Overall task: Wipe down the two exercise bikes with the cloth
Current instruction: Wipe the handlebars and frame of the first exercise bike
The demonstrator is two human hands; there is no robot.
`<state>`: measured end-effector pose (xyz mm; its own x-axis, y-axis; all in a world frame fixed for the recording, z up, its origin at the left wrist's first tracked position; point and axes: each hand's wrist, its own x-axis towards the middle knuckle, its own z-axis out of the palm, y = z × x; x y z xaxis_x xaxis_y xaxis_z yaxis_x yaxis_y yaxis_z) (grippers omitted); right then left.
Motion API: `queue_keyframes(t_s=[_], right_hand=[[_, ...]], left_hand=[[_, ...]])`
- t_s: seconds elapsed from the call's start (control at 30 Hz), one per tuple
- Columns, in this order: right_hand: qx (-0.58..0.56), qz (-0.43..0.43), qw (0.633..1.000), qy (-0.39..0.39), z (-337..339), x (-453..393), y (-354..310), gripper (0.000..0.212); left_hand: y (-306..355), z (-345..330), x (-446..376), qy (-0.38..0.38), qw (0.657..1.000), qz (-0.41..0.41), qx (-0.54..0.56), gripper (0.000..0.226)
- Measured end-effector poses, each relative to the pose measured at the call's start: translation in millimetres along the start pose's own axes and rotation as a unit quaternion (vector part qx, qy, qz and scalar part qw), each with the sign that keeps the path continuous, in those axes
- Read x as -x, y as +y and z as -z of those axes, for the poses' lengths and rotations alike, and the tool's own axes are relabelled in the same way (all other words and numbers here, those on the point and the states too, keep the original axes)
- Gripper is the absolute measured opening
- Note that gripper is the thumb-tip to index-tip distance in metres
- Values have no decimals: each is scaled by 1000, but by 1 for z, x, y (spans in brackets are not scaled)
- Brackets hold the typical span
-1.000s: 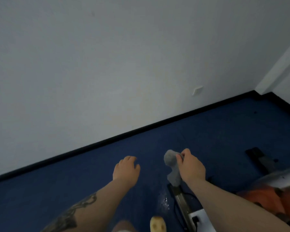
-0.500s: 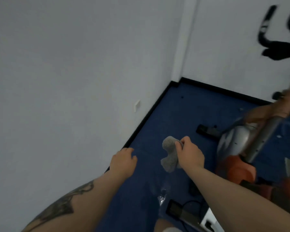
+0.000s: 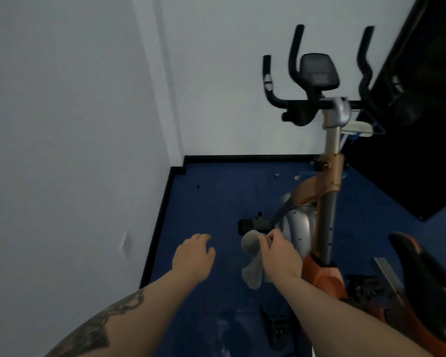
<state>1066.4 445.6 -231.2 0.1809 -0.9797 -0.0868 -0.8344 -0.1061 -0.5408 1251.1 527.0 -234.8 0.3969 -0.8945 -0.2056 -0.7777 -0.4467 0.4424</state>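
Observation:
An orange and silver exercise bike point(image 3: 319, 202) stands ahead on the right, with black handlebars point(image 3: 294, 73) and a dark console point(image 3: 318, 70) at the top. Its black and orange saddle point(image 3: 420, 284) shows at the lower right. My right hand point(image 3: 281, 256) is closed on a grey cloth point(image 3: 252, 266) that hangs down just left of the bike's silver flywheel cover point(image 3: 298, 225). My left hand point(image 3: 193, 256) hovers beside it, fingers loosely curled, holding nothing. Only one bike is in view.
White walls point(image 3: 75, 124) meet in a corner on the left and ahead, with a black skirting board point(image 3: 160, 215). The floor is blue carpet point(image 3: 216, 197). A dark panel point(image 3: 422, 124) fills the upper right. A black pedal point(image 3: 276, 328) sits low near my right forearm.
The view has swung right from the bare wall and floor, bringing the whole bike with handlebars and console into sight. Both hands keep their pose, the right still gripping the cloth.

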Motion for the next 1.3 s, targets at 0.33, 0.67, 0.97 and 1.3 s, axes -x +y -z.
queue_keyframes(t_s=[0.33,0.67,0.97,1.3], right_hand=[[-65,-152,979,122,18,-113,-27,25],[-160,-258,915,268,67,-196,-30,21],[-254,-143,892,344,155,-288,-45,24],[23,149,940,306,148,-373,-61,25]], left_hand=[[57,37,-167,-42,980,-187,-44,45],[158,60,-288,-74,923,-377,-23,45],[251,120,-359,73,880,-452,128,19],[284,92,-391,65,894,-241,371,19]])
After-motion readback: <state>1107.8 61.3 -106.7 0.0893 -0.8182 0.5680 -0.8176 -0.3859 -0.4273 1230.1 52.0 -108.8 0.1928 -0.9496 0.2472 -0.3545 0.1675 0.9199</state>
